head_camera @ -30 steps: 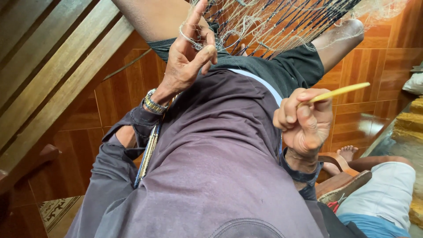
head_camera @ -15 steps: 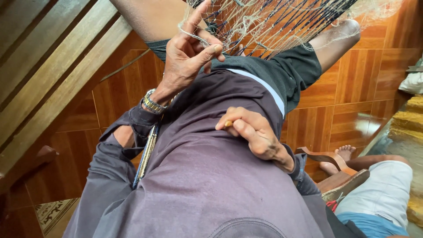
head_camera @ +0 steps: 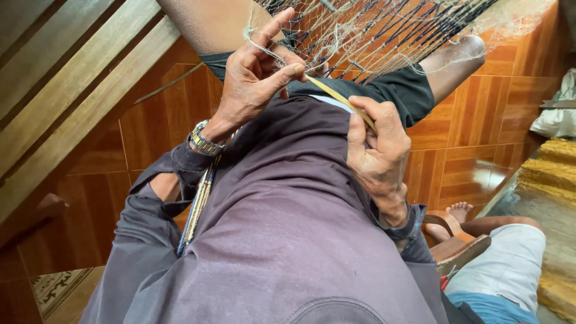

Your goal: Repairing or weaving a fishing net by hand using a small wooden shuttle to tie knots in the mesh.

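Note:
My left hand (head_camera: 258, 78) pinches the pale twine of a fishing net (head_camera: 384, 33) between thumb and forefinger, near my lap. A metal watch (head_camera: 205, 143) sits on that wrist. My right hand (head_camera: 378, 153) grips a thin yellow netting needle (head_camera: 336, 96), whose tip points up-left and reaches the fingers of my left hand at the net's edge. The net spreads over my knees, across dark shorts (head_camera: 396, 90). I wear a purple long-sleeved shirt (head_camera: 288, 228).
Wooden stair boards (head_camera: 66, 90) slant at the left. Reddish parquet floor (head_camera: 474, 144) lies beyond my knees. Another person's bare foot (head_camera: 459, 211) and leg in light shorts (head_camera: 504, 264) are at the lower right, beside a yellowish net pile (head_camera: 555, 174).
My right hand, raised at the right with the needle a second ago, dipped toward my chest and now has come up with the needle's tip at my left fingers. The left hand stayed on the net.

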